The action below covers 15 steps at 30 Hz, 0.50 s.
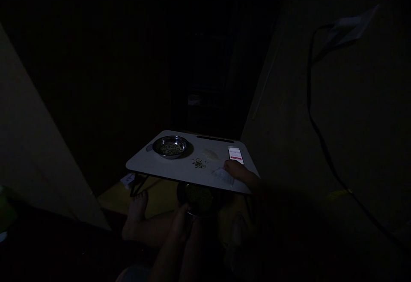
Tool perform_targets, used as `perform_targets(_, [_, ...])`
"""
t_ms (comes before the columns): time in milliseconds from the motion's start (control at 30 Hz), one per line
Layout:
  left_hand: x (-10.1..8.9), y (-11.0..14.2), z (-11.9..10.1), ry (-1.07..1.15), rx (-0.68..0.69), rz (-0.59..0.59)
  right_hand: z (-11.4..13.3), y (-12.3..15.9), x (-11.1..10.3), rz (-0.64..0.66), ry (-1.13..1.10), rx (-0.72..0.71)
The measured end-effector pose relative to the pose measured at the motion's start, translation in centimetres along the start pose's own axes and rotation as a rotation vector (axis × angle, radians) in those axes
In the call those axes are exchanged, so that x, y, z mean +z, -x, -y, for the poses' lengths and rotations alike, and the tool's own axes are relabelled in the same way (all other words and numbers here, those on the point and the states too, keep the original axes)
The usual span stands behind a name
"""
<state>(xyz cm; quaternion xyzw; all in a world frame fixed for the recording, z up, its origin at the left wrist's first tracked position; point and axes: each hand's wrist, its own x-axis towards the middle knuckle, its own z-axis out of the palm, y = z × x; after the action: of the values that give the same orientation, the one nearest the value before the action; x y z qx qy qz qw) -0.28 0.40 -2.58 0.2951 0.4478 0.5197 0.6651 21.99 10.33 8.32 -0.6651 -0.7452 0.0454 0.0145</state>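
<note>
The scene is very dark. A small white folding table (180, 168) stands over my legs. A steel bowl (170, 146) with greenish grains sits at its far left. A little pile of dark grains (199, 163) lies mid-table. My right hand (236, 169) rests on the table's right side, beside a clear plastic bag (223, 175) and just below a lit phone (235, 154); its fingers are too dim to read. My left hand (180, 221) holds the rim of a second bowl (199, 199) of green grains below the table's near edge.
A pale heap (211, 154) lies on the table behind the dark grains. My bare foot (136, 213) rests on a yellow mat (160, 194) under the table. A wall with a black cable (316, 132) rises on the right, a slanted panel (35, 153) on the left.
</note>
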Motion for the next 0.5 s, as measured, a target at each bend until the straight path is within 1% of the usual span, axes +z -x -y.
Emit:
perform_targets(100, [0.6,0.3,0.5,0.023,-0.092,0.066,-0.3,-0.1,-0.2,-0.034,-0.048,-0.036])
perform_targets(167, [0.4,0.1,0.4,0.048,-0.083,0.061,-0.4,0.0,-0.5,-0.059,-0.092,-0.055])
perform_targets(200, [-0.3,-0.2,-0.1,0.063,-0.057,0.032,-0.4,0.0,-0.7,-0.071,-0.121,-0.063])
perform_targets(233, [-1.3,-0.6,-0.9,0.072,-0.038,-0.010,-0.3,0.1,-0.8,-0.078,-0.153,-0.066])
perform_targets(267, [-2.7,-1.1,-2.1,0.080,0.002,-0.080,-0.2,0.2,-0.9,-0.071,-0.185,-0.058])
perform_targets(300, [-4.4,-1.6,-3.6,0.072,-0.007,-0.140,-0.1,0.3,-0.9,-0.051,-0.211,-0.044])
perform_targets(333, [-6.2,-2.2,-5.2,0.059,-0.054,-0.168,0.1,0.4,-0.8,-0.029,-0.230,-0.032])
perform_targets(400, [-9.3,-3.1,-8.1,0.062,-0.046,-0.215,0.4,0.4,-0.7,-0.005,-0.233,-0.049])
perform_targets(433, [-10.2,-3.2,-9.0,0.079,-0.045,-0.243,0.5,0.3,-0.5,-0.007,-0.218,-0.074])
perform_targets(467, [-10.4,-3.2,-9.4,0.103,-0.043,-0.252,0.7,0.2,-0.3,-0.012,-0.196,-0.101])
perform_targets(500, [-10.0,-3.0,-9.2,0.127,-0.053,-0.249,0.8,0.0,-0.1,-0.014,-0.173,-0.121])
